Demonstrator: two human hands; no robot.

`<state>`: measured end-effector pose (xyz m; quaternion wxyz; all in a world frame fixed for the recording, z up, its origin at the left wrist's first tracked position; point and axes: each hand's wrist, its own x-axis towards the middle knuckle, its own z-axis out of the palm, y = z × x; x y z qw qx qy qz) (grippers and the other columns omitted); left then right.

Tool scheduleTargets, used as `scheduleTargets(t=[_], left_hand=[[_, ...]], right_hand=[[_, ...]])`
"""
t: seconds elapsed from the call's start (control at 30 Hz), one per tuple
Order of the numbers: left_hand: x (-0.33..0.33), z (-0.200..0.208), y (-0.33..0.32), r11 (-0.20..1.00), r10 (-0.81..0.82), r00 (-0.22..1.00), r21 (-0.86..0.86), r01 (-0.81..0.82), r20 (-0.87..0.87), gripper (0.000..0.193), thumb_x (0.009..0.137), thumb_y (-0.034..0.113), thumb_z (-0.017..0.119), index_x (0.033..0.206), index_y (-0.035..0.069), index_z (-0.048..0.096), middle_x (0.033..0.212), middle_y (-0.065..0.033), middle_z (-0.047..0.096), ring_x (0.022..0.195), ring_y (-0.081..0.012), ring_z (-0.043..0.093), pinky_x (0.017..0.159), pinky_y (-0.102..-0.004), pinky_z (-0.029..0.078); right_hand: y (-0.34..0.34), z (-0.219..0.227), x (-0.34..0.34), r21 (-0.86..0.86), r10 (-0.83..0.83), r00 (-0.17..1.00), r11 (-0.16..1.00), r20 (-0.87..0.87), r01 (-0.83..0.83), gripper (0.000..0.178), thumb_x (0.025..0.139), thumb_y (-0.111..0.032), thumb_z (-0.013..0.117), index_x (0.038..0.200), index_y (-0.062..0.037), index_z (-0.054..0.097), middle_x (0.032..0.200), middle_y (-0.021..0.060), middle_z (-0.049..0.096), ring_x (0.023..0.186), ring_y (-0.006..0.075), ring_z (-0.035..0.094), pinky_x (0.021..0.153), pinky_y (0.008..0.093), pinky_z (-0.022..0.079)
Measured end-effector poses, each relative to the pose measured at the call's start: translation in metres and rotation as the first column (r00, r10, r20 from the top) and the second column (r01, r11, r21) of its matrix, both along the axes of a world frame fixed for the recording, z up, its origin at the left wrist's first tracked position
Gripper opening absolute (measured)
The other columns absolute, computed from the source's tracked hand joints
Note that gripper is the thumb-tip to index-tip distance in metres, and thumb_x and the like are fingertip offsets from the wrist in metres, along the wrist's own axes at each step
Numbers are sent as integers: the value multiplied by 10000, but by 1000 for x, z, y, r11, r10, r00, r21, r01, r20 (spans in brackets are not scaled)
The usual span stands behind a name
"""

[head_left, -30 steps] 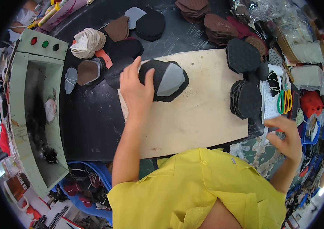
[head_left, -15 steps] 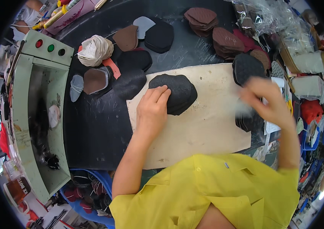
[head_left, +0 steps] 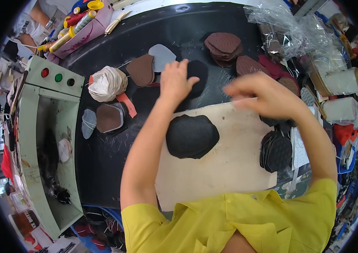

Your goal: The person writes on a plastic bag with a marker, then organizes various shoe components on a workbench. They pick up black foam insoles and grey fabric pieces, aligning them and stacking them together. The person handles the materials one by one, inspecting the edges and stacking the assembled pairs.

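My left hand reaches to the far side of the table, its fingers and thumb apart, over the left edge of a pile of black cut pieces. Slightly blurred, my right hand hovers above the far right part of the beige board; its fingers stand apart from the thumb, and nothing shows between them. On the board's left half lies a stack of black rounded pieces, untouched by either hand. Another black stack sits at the board's right edge. Dark pieces beneath my right hand are partly hidden.
Brown stacks lie at the far right, near clear plastic bags. Left of my arm are a bundle of whitish pieces, a brown piece and a grey piece. A green metal box with buttons borders the left.
My left hand has left the black stack on the board and moved away to the far black pile. My right hand has swung leftward and away from the right-hand stacks. The view has shifted.
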<state>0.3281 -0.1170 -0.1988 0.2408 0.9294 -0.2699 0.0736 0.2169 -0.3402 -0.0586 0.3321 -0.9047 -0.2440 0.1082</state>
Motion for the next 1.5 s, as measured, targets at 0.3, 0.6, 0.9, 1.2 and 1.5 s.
scheduleTargets(t=[0.3, 0.6, 0.9, 1.2, 1.5], left_hand=[[0, 12, 46, 989, 138, 967, 24, -147, 215, 241, 818, 191, 703, 1026, 69, 689, 1057, -83, 647, 982, -295, 599, 827, -405, 472], [9, -8, 102, 967, 210, 977, -151, -205, 20, 223, 852, 164, 664, 1029, 29, 681, 1052, -135, 667, 981, -332, 615, 861, -411, 489], [-38, 40, 65, 731, 293, 950, -616, -294, -105, 509, 868, 199, 714, 1267, -60, 531, 1204, -204, 626, 1118, -295, 607, 957, -382, 467], [-145, 114, 37, 21, -187, 902, -920, -392, -389, 233, 975, 68, 560, 1150, -73, 620, 1045, -100, 678, 874, -148, 675, 800, -308, 576], [-214, 125, 43, 350, -230, 838, -845, -404, -496, 347, 1001, 49, 485, 1321, -83, 516, 1091, -112, 662, 947, -137, 638, 834, -276, 549]], right_hand=[[113, -145, 206, -104, -506, 835, 838, 216, 535, 660, 618, -468, 852, 1035, 9, 666, 1058, 173, 693, 1007, 336, 663, 901, 407, 512], [107, -130, 177, -152, -352, 935, 922, 52, 356, 474, 689, -343, 789, 1032, -27, 705, 1035, 185, 700, 1028, 358, 655, 888, 421, 515], [89, -55, 118, 192, -370, 929, 912, 7, 362, 229, 885, -183, 634, 1031, -14, 688, 985, 151, 710, 836, 280, 685, 732, 402, 531], [97, -8, -17, 549, -526, 795, 778, 301, 306, 325, 809, -76, 718, 1115, -5, 636, 896, 73, 674, 792, 182, 665, 748, 290, 530], [112, 12, -83, 390, -300, 824, 915, 481, 105, 127, 759, 11, 712, 879, -20, 682, 804, 69, 640, 663, 214, 632, 571, 303, 516]])
